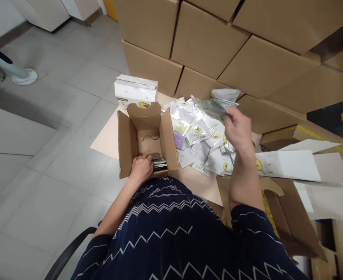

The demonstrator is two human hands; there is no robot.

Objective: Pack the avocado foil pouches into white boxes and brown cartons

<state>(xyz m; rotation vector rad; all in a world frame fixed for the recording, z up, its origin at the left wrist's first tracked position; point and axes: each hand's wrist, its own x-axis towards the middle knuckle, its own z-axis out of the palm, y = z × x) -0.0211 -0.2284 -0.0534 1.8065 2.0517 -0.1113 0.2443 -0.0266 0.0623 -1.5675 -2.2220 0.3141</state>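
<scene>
Right hand [237, 126]: fingers clamped on packet [210, 107], over pile [199, 131] on counter [105, 144]. Left hand [142, 167]: inside open box [126, 144], at edgewise packets [159, 164], apparently keeping them upright; finger closure cannot be told.

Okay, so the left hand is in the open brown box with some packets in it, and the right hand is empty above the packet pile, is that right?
Not quite: the head view shows the right hand holding a packet above the packet pile. The left hand is indeed in the open brown box.
</scene>
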